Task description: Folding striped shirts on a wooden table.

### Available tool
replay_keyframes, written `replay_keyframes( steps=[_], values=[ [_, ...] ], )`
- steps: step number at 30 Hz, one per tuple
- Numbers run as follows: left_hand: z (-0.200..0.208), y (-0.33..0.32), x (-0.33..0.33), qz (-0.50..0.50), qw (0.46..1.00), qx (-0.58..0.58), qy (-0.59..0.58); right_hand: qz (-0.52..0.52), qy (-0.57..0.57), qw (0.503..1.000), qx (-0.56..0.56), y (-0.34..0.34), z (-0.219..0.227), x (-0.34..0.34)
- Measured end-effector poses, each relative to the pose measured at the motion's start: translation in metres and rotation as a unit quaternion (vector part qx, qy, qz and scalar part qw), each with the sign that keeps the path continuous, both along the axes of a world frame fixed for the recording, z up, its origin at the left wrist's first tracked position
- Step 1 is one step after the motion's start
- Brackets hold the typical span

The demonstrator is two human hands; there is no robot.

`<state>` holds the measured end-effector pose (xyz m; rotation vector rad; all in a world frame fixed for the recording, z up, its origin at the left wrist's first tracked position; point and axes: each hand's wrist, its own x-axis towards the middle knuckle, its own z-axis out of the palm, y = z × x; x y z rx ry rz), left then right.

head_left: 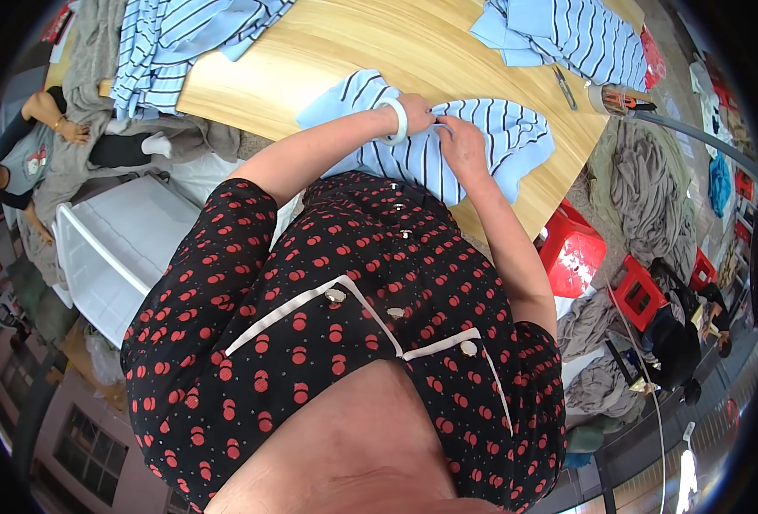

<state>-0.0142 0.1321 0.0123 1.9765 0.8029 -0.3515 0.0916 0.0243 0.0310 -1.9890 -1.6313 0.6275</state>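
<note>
A light blue garment piece with dark and white stripes (506, 128) lies bunched on the near edge of the wooden table, against my body. My left hand (415, 111), with a pale bangle at the wrist, has its fingers closed on the fabric at the middle of the piece. Close beside it, my right hand (465, 152) pinches a fold or edge of the same cloth between thumb and fingers. The fingertips nearly meet, and the exact bit of cloth between them is too small to make out.
More striped garments (199, 43) are heaped at the far left of the wooden table (370, 34), and another pile (567, 38) sits far right. Near that lie snips (565, 87) and a clear tool container (610, 99). Red stools (572, 248) stand right; another person (19, 154) sits left.
</note>
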Motion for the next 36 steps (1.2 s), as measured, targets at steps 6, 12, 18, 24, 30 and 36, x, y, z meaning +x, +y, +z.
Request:
replay_keyframes(
  steps=[6,12,18,24,30,36],
  values=[
    [0.008,-0.013,-0.001,-0.053,0.996,0.072,-0.012,0.044,-0.060,0.996,0.055,0.000,-0.010,0.001],
    [0.007,-0.024,-0.004,-0.015,0.993,0.112,-0.030,0.043,-0.080,0.996,-0.003,0.000,-0.009,-0.004],
    [0.014,-0.025,-0.007,-0.003,0.993,0.115,-0.022,0.049,-0.072,0.995,0.040,0.000,-0.012,-0.005],
    [-0.007,-0.020,-0.016,0.034,0.990,0.086,-0.109,0.046,0.024,0.999,-0.013,0.002,-0.006,0.005],
    [0.003,-0.016,-0.023,0.021,0.984,0.026,-0.175,0.005,0.139,0.979,-0.151,0.004,0.016,0.013],
    [0.004,-0.014,-0.029,0.010,0.979,0.029,-0.199,-0.007,0.188,0.962,-0.196,0.006,0.021,0.011]
  ],
)
